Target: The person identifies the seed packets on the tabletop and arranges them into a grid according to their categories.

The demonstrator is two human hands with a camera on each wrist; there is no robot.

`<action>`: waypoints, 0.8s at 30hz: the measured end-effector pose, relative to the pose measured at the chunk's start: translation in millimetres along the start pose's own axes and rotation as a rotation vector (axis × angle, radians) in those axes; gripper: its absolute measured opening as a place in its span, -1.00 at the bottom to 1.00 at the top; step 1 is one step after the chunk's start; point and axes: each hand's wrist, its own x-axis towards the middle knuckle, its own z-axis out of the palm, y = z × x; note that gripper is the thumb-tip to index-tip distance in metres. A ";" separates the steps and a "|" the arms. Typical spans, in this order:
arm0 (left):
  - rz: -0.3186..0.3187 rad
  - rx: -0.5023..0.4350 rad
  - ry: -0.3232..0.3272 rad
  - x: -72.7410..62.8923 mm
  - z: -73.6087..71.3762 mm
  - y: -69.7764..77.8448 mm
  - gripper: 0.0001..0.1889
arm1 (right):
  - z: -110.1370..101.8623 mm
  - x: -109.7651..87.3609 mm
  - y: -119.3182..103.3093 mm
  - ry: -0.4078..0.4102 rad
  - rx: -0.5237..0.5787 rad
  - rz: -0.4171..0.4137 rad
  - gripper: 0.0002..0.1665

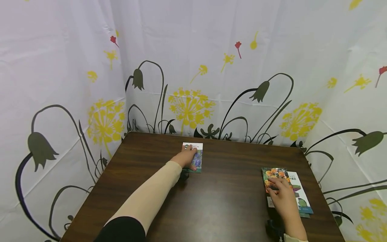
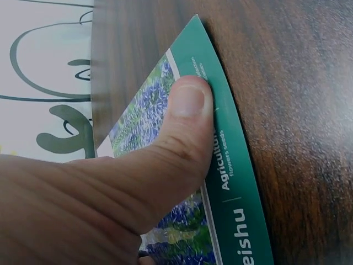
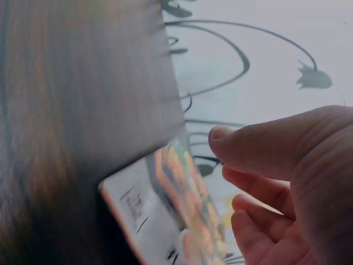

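On the far middle of the table lies a seed packet point(image 1: 198, 159) with purple-blue flowers and a green lower band. My left hand point(image 1: 185, 157) rests on it, fingertips toward its top end. In the left wrist view the thumb point(image 2: 187, 107) lies flat on the printed face, across the edge of the green band. At the right, my right hand point(image 1: 283, 195) is over a seed packet point(image 1: 273, 173) with orange flowers. The right wrist view has its fingers loosely bent with nothing between them, apart from the orange-flower packet point(image 3: 187, 207).
Beneath the orange-flower packet, a white packet point(image 1: 299, 188) with purple and green printing sticks out to the right, with a green edge below it. The dark wooden table point(image 1: 223, 195) meets a white flower-print curtain point(image 1: 187, 50) at its back and sides.
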 end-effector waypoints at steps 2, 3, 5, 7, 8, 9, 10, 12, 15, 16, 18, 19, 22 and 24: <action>0.006 -0.009 -0.002 0.4 -0.5 1.2 -0.03 | -1.1 -0.6 6.2 0.032 -0.015 -0.004 -0.47; 0.008 -0.012 -0.003 0.6 -0.9 1.9 -0.03 | -1.1 -0.7 9.2 0.046 -0.027 -0.006 -0.48; 0.012 -0.017 -0.002 0.4 -1.2 2.9 -0.03 | -1.3 -1.2 13.9 0.050 -0.031 0.005 -0.50; 0.007 -0.014 -0.003 0.3 -1.5 3.3 -0.03 | -1.1 -1.8 17.2 0.040 -0.007 0.028 -0.50; 0.006 -0.009 -0.003 0.1 -1.5 3.1 -0.03 | -1.0 -2.3 18.2 0.038 -0.007 0.044 -0.49; 0.004 -0.003 -0.004 -0.1 -1.4 2.8 -0.03 | -0.9 -2.7 19.2 0.037 -0.001 0.066 -0.47; 0.004 0.001 -0.003 -0.3 -1.5 2.3 -0.03 | -1.2 -3.2 19.4 0.039 0.004 0.094 -0.45; 0.005 0.000 0.002 -0.7 -2.1 1.3 -0.03 | -1.4 -2.9 20.0 0.047 0.008 0.159 -0.39; 0.003 -0.008 0.010 -0.6 -3.5 -0.7 -0.03 | -1.8 -1.6 20.0 0.042 -0.008 0.276 -0.30; 0.000 -0.014 0.012 -0.5 -4.0 -1.2 -0.03 | -1.8 -0.9 20.2 0.036 -0.014 0.308 -0.27; -0.004 -0.019 0.011 -0.1 -4.2 -1.9 -0.03 | -1.5 -0.2 21.2 0.021 -0.018 0.354 -0.21; -0.004 -0.020 0.008 0.1 -3.9 -2.2 -0.03 | -1.5 -0.5 21.8 0.021 -0.025 0.373 -0.18; 0.002 -0.022 -0.002 0.6 -2.4 -2.3 -0.03 | -1.8 -2.0 24.5 0.029 -0.044 0.405 -0.08; 0.006 -0.017 -0.006 1.4 -1.0 -2.5 -0.02 | -1.4 -3.4 27.0 0.030 -0.071 0.411 -0.02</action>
